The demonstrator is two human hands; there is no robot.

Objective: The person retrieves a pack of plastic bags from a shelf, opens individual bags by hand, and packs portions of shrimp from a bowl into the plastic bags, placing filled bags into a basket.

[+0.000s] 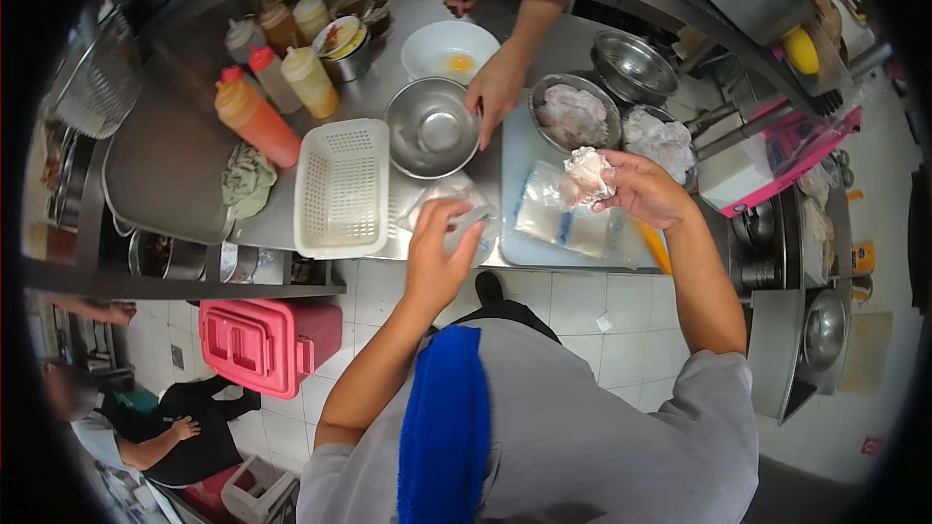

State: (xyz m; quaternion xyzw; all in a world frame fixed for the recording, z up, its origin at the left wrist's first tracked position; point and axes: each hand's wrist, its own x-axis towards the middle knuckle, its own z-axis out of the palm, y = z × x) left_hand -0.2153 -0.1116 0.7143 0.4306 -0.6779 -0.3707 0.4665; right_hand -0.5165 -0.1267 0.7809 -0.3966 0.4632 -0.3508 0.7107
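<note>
I take the cutting board (516, 150) as the reference. Above it, I observe the right hand (646, 190) gripping a white-coated lump (586, 175) between thumb and fingers. Left of the board, the left hand (445, 247) holds its fingers curled beside clear plastic (487, 239); from my station I cannot tell whether they grip it. Plastic bags (561, 218) lie on the board. A metal bowl (611, 116) containing coated pieces sits at its far end. Left of the board, a co-worker's hand (501, 87) touches a steel bowl (432, 126).
</note>
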